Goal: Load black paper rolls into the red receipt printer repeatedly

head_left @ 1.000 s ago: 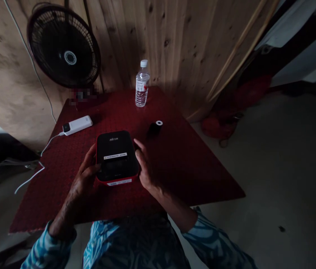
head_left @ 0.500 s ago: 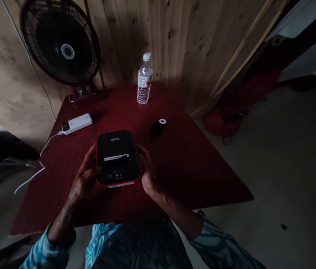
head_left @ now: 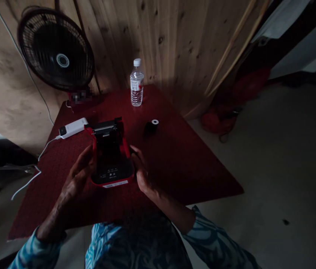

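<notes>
A black and red thermal printer [head_left: 113, 170] lies on the red table, its lid raised at the far end and its dark paper bay exposed. My left hand [head_left: 79, 170] is at its left side, fingers stretched and loosely apart; I cannot tell whether the fingertips touch the casing. Along the right side rests my right hand [head_left: 141, 168], fingers extended and not wrapped round the printer. To the right, beyond that hand, a small paper roll [head_left: 155, 122] stands on end, with a pale ring-shaped top and a side lost in shadow.
A white power bank [head_left: 75, 127] with a white cable [head_left: 47, 146] lies left of the printer. Behind are a clear plastic bottle [head_left: 137, 84] and a dark fan [head_left: 59, 52] against the wooden wall [head_left: 169, 48]. The red table [head_left: 191, 164] ends in a corner at right.
The printer's lid has swung up from closed to open, away from me. My left hand has loosened from the casing and its fingers have straightened. The view has shifted slightly.
</notes>
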Demonstrator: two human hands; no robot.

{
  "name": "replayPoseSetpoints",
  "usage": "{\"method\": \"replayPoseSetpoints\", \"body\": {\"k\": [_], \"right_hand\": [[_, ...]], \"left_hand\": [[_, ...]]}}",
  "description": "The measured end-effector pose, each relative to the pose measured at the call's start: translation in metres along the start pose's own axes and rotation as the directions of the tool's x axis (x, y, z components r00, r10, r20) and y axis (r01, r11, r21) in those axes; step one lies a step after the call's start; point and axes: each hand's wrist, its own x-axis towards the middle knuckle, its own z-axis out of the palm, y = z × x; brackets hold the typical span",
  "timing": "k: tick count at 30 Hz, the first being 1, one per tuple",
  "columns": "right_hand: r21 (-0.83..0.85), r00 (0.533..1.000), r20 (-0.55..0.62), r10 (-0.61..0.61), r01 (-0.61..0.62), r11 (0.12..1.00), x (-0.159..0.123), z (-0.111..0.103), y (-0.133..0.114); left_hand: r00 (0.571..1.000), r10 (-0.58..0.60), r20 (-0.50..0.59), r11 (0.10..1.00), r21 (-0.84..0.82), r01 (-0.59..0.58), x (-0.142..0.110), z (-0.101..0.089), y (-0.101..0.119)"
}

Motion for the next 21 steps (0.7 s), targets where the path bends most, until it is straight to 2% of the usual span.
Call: {"method": "replayPoseSetpoints", "body": {"k": [2, 3, 5, 6, 7, 9, 11, 13, 16, 18, 21], "right_hand": [[0.009, 1.0, 0.002, 0.028, -0.028, 1.0, 0.0, 0.0, -0.003], [0.021, 0.999, -0.003, 0.036, -0.036, 0.999, 0.0, 0.0, -0.003], [0.043, 0.999, -0.004, 0.032, -0.032, 0.999, 0.001, 0.001, -0.003], [0.05, 1.0, -0.005, 0.026, -0.025, 0.998, 0.001, 0.001, -0.002], [0.052, 1.0, -0.005, 0.018, -0.017, 0.998, 0.002, 0.001, -0.002], [0.044, 1.0, 0.0, 0.006, -0.006, 0.999, 0.002, 0.001, -0.001], [0.041, 1.0, -0.005, 0.008, -0.008, 0.999, 0.002, 0.001, -0.001], [0.06, 1.0, -0.005, 0.023, -0.023, 0.998, 0.002, 0.001, -0.003], [0.077, 1.0, 0.016, 0.013, -0.014, 0.997, 0.002, 0.002, -0.005], [0.067, 1.0, 0.02, -0.009, 0.008, 0.998, 0.002, 0.001, -0.006], [0.041, 0.999, 0.014, -0.04, 0.04, 0.998, 0.002, 0.001, -0.007]], "left_hand": [[0.986, 0.164, -0.025, 0.949, 0.276, -0.151, 0.002, 0.0, 0.016], [0.965, 0.263, 0.01, 0.88, 0.407, -0.244, 0.004, 0.001, 0.025], [0.895, 0.412, 0.17, 0.698, 0.572, -0.43, 0.012, 0.006, 0.041], [0.862, 0.43, 0.268, 0.616, 0.611, -0.497, 0.017, 0.009, 0.048], [0.838, 0.412, 0.358, 0.548, 0.638, -0.541, 0.023, 0.013, 0.054], [0.829, 0.308, 0.466, 0.447, 0.699, -0.559, 0.035, 0.022, 0.064], [0.85, 0.235, 0.471, 0.371, 0.765, -0.527, 0.04, 0.029, 0.073], [0.867, 0.29, 0.406, 0.345, 0.8, -0.491, 0.036, 0.031, 0.081], [0.833, 0.441, 0.336, 0.344, 0.794, -0.502, 0.017, 0.025, 0.087], [0.808, 0.413, 0.421, 0.329, 0.758, -0.563, 0.006, 0.019, 0.086], [0.765, 0.27, 0.584, 0.285, 0.711, -0.643, 0.007, 0.014, 0.081]]}}
